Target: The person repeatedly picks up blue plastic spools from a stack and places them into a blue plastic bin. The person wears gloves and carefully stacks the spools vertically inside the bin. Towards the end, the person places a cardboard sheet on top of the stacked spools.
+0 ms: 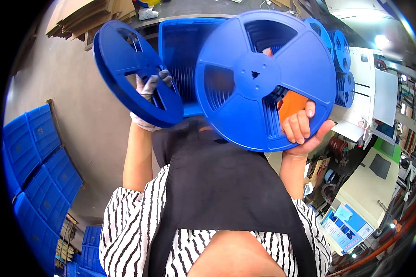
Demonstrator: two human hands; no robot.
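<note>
Reels fill both hands: the bare right hand point(305, 127) grips a large round blue plastic reel point(263, 78) by its lower rim, while the gloved left hand point(150, 90) clutches a smaller blue plastic reel point(136, 71) through its spokes. Beyond them stands an open blue plastic crate point(182, 51); flattened brown cardboard point(85, 16) lies on the grey floor point(64, 83) beyond the left hand.

- The left hand point(149, 99), in a pale glove, grips a blue reel point(134, 69) through one of its spoke openings, the reel tilted edge-on.
- The right hand point(305, 129), bare, holds a larger-looking blue reel point(263, 78) by its lower rim, face toward the camera.
- Between the reels sits an open blue crate point(182, 46).
- More blue crates point(37, 161) are stacked at the left.
</note>
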